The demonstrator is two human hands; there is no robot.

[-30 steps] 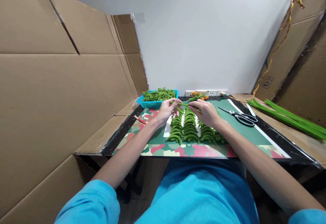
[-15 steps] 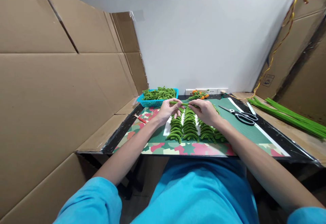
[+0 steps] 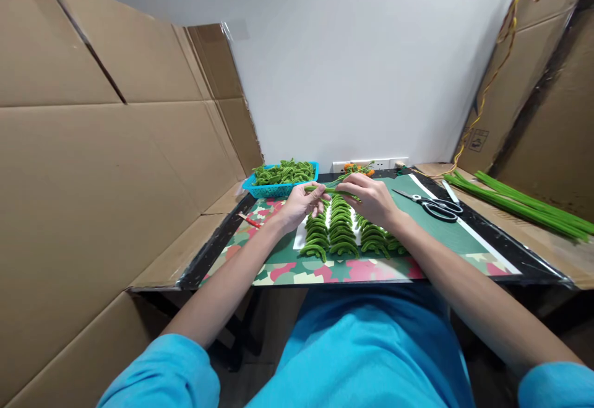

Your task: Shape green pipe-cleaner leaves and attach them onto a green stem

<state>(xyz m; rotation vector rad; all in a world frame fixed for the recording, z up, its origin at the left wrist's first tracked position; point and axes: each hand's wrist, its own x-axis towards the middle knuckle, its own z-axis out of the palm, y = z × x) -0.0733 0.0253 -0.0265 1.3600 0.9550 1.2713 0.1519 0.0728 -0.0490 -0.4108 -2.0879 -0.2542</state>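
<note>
Between my two hands a green fuzzy stem piece is stretched sideways above the table. My left hand pinches its left end between thumb and fingers. Fingers of my right hand are closed on its right part. Below them, curved green fuzzy pieces lie stacked in several columns, one at the left and another beside it, partly over white paper. My right forearm covers part of the rightmost column.
A blue basket of green pieces stands at the back left, orange flowers at the back. Black-handled scissors lie right, long green stems farther right. A red cutter lies left. Cardboard walls flank the table.
The view has shifted slightly. My right hand has moved its grip a little inward, and its fingers are more curled around the green piece. My left hand keeps its pinch.
</note>
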